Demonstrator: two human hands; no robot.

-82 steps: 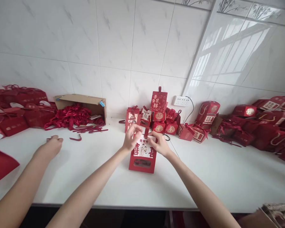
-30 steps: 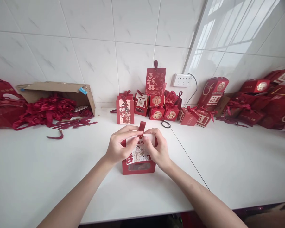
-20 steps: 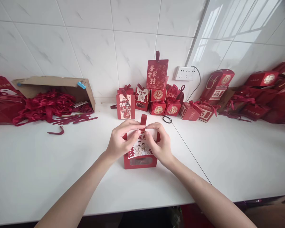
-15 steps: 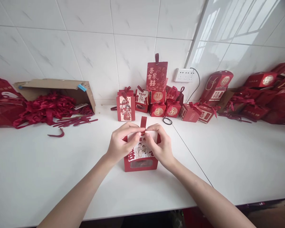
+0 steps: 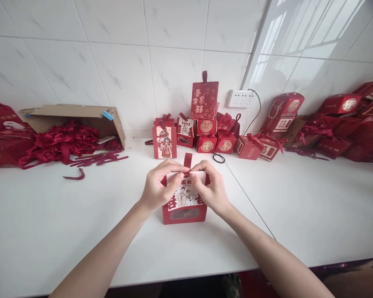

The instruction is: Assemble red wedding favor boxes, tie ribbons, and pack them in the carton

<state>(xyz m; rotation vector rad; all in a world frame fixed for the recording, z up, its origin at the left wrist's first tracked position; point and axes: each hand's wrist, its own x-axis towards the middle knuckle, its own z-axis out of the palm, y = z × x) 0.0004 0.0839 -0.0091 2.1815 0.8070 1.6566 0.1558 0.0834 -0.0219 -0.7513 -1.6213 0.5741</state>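
Red ribbon [image 5: 187,161] stands up in a short loop from the top of the small red gift box [image 5: 184,207], and both hands meet just under it. The left hand [image 5: 157,188] has its thumb and forefinger pinched together at the ribbon's base from nine o'clock; the right hand [image 5: 211,189] does the same from three o'clock, its other fingers curled down over the box's upper corner. The grip looks tight and small, fingertips nearly touching, probably so that the top flaps stay shut around the ribbon while the box is steadied on the white counter [image 5: 49,223]. The box stands upright near the counter's middle, its printed front with a cartoon couple and a small window facing the camera.

At twelve o'clock from the box, against the tiled wall, a cluster of finished red boxes [image 5: 205,136] is stacked, one taller box [image 5: 204,100] on top. Just beside them, at one o'clock, lies a black elastic band [image 5: 219,158], apart from everything. A wall socket [image 5: 239,98] sits behind. At ten o'clock a cardboard carton [image 5: 77,115] lies on its side, spilling loose red ribbons [image 5: 62,142] within reach, with one stray ribbon piece [image 5: 76,175] on the counter. More red bags and boxes [image 5: 335,128] pile up at two o'clock.
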